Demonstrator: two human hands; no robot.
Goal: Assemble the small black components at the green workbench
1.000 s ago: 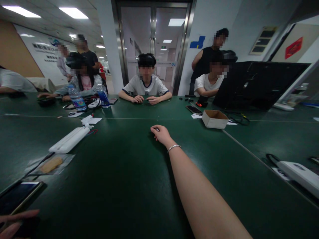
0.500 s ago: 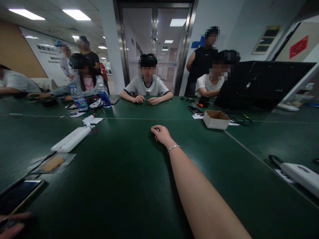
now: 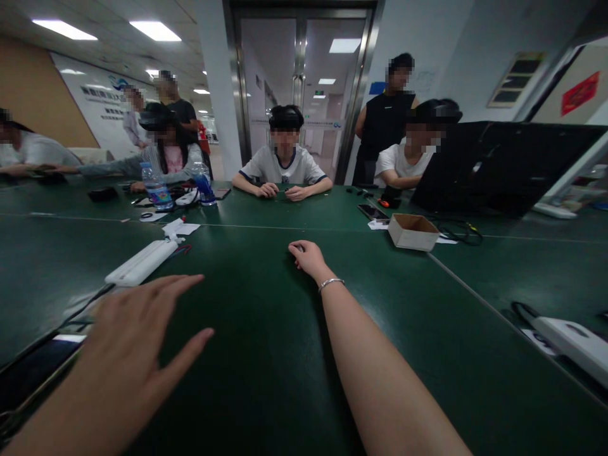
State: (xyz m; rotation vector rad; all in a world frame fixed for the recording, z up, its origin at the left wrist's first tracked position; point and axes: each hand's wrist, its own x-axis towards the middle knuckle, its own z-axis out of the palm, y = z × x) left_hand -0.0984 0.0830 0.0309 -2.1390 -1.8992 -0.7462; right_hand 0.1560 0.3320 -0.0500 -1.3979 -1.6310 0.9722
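Observation:
My right hand (image 3: 308,258) rests far out over the green table (image 3: 247,380), its fingers curled together in a pinch. A small dark glint shows between the fingers, too little to name. A silver bracelet (image 3: 331,284) circles that wrist. My left hand (image 3: 135,335) hovers at the left with fingers stretched and thumb spread, holding nothing. It partly covers a phone (image 3: 35,370) lying face up and a clear plastic bag behind it. Just beyond its fingertips lies a long white power strip (image 3: 141,263).
Two bottles (image 3: 158,190) and papers stand at the back left. A small open box (image 3: 413,233) and a monitor (image 3: 498,164) are at the right, with a white device (image 3: 577,345) nearer. A person (image 3: 284,166) sits opposite, hands on the table; others sit or stand around.
My left hand has come up from the lower left corner, opened and reached forward over the phone. My right hand stays nearly in place, still closed. The view has shifted slightly.

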